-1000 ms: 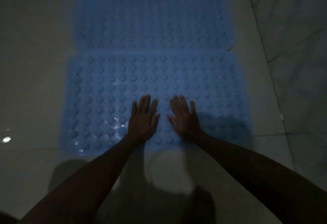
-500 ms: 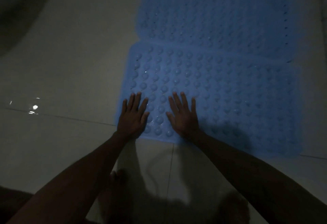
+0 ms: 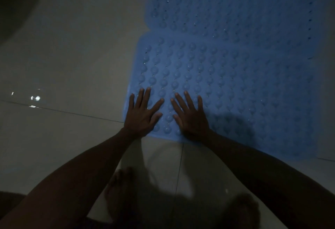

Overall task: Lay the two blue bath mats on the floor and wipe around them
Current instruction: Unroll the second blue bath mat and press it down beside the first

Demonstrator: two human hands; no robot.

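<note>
Two blue bath mats covered in round bumps lie flat on the pale tiled floor, edge to edge. The near mat (image 3: 226, 84) fills the middle right; the far mat (image 3: 235, 6) runs off the top of the frame. My left hand (image 3: 142, 114) rests palm down on the near mat's front left corner, fingers spread. My right hand (image 3: 190, 116) lies palm down just beside it on the same front edge, fingers apart. Neither hand holds anything.
Glossy light floor tiles (image 3: 63, 56) stretch to the left, with a grout line and a glint of light (image 3: 35, 98). My bare feet (image 3: 119, 190) stand on the tiles near the bottom. A dark curved shape sits in the top left corner.
My view has swung left, so the mats now sit right of centre. Both hands slid left along the near mat's front edge to its left corner, fingers spreading wider.
</note>
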